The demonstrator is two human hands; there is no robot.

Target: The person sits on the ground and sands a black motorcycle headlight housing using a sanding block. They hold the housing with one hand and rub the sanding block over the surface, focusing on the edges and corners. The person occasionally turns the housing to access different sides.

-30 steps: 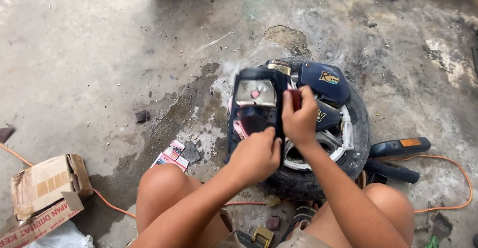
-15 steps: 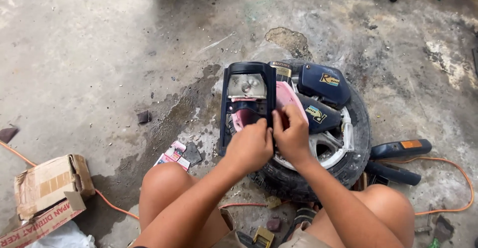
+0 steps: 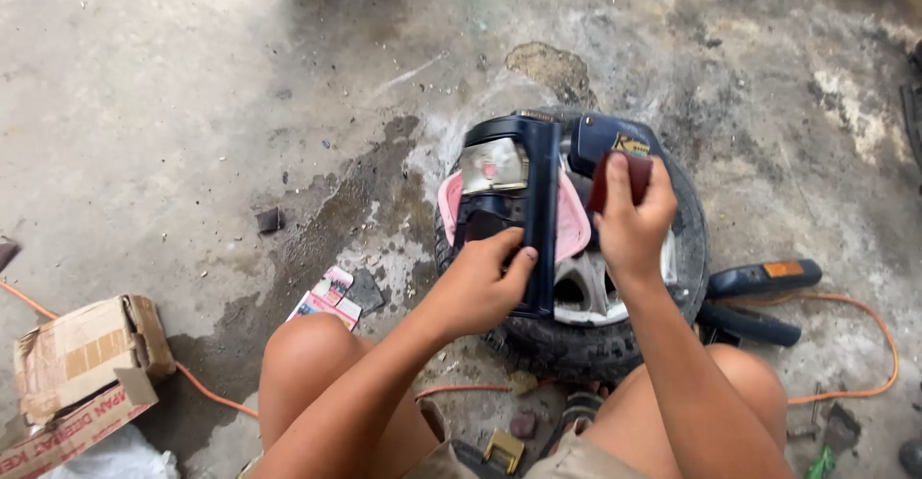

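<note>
A dark blue plastic body panel (image 3: 523, 200) with a clear lens lies on a pink cloth (image 3: 574, 224) on top of a small tyre with a silver rim (image 3: 615, 325). My left hand (image 3: 480, 287) grips the panel's near end. My right hand (image 3: 634, 220) holds a small dark red piece of sandpaper (image 3: 619, 179) just right of the panel, lifted off it. A second dark blue panel (image 3: 605, 138) lies at the tyre's far side. My bare knees are on either side of the tyre.
A torn cardboard box (image 3: 82, 364) sits at the lower left on wet concrete. An orange cord (image 3: 864, 364) runs along the floor. More dark blue panels (image 3: 759, 282) lie right of the tyre. A small printed packet (image 3: 327, 296) lies by my left knee.
The panel has been turned and set more upright on the tyre. My right hand has come off it to the right with the sandpaper. My left hand has slid to the panel's near end.
</note>
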